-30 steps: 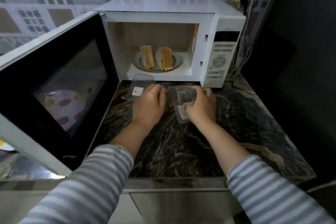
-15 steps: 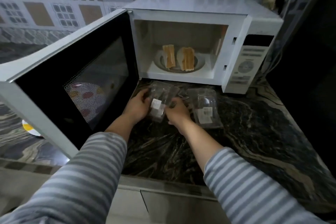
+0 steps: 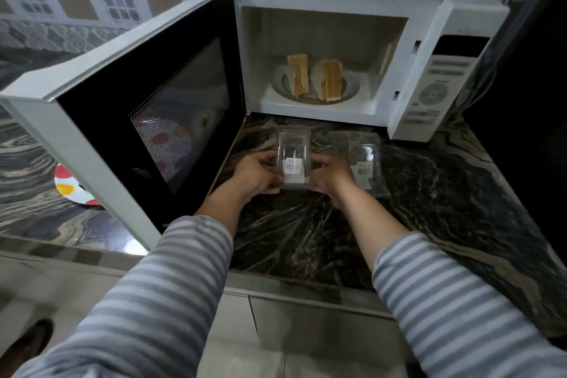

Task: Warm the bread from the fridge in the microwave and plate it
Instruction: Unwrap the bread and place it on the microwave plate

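bread [image 3: 314,78]: 2 toasted-brown halves upright in open microwave [image 3: 454,49], 12 o'clock | clear containers: 2 | left hand [image 3: 256,174], right hand [image 3: 328,174]: gripping left container [image 3: 294,159] at 6 o'clock

Two bread pieces [image 3: 314,78] lie side by side in the microwave [image 3: 337,49]. Before it, two containers [image 3: 293,159] sit on the table [image 3: 429,209]. A plate [image 3: 72,186] lies left, behind the door [image 3: 147,107].

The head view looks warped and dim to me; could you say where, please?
Head view: wide-angle bending bows the microwave door and counter edge; the right side falls into near-black shadow; the bread inside is lit but soft.
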The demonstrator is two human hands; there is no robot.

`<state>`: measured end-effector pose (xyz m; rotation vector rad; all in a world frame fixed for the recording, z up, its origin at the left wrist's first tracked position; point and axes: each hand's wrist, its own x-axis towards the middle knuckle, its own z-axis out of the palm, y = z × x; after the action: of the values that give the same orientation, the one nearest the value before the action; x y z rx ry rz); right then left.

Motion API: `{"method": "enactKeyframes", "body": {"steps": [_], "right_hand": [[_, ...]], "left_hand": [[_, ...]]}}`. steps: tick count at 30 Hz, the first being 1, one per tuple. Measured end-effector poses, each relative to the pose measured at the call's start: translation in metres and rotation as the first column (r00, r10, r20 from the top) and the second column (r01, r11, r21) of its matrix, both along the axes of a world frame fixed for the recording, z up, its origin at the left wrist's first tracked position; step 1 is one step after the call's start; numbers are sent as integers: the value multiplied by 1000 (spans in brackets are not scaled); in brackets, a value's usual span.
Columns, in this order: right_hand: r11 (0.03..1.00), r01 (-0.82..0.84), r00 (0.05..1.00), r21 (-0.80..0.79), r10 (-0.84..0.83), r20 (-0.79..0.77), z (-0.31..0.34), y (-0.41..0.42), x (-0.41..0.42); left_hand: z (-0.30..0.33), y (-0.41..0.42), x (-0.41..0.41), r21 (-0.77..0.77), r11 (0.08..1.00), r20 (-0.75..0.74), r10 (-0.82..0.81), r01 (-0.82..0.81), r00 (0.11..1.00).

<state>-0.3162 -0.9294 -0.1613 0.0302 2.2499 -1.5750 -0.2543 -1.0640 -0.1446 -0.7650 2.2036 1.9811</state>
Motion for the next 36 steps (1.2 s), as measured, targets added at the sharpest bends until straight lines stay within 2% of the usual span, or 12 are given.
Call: {"method": "enactKeyframes", "body": {"steps": [3,7,11,17,22,26,29,31,33,36], "right_hand": [[1000,14,999,-2,-13,34,0,1,0],[990,-65,997,126,61,38,9,4,3],[990,-81,994,116,72,80,10,7,0],[991,-12,999,135,16,-31,1,7,3],[993,14,999,118,-8,-53,-1,6,6],[980,9,990,200,20,-143,0,3,11],[954,-64,979,294,117,-166,9,7,17],[909,-78,953,410,188,-236,20,13,22],[883,20,904,469,184,-385,31,22,26],[913,195,711,359,121,-693,39,43,21]], "left_hand": [[0,1,0,35,999,18,26,-26,1000],[0,1,-1,82,995,29,55,-57,998],[-1,4,-1,56,997,27,50,-51,998],[2,7,0,8,999,33,35,-36,999],[3,9,-3,-72,997,65,36,-31,997],[4,11,-6,-124,991,69,66,-57,995],[0,5,-5,-306,950,82,-36,59,996],[-2,2,-6,-458,882,64,-95,113,993],[-4,1,-7,-549,833,-3,-87,71,996],[-2,7,-10,-572,820,-175,-109,-12,978]]}}
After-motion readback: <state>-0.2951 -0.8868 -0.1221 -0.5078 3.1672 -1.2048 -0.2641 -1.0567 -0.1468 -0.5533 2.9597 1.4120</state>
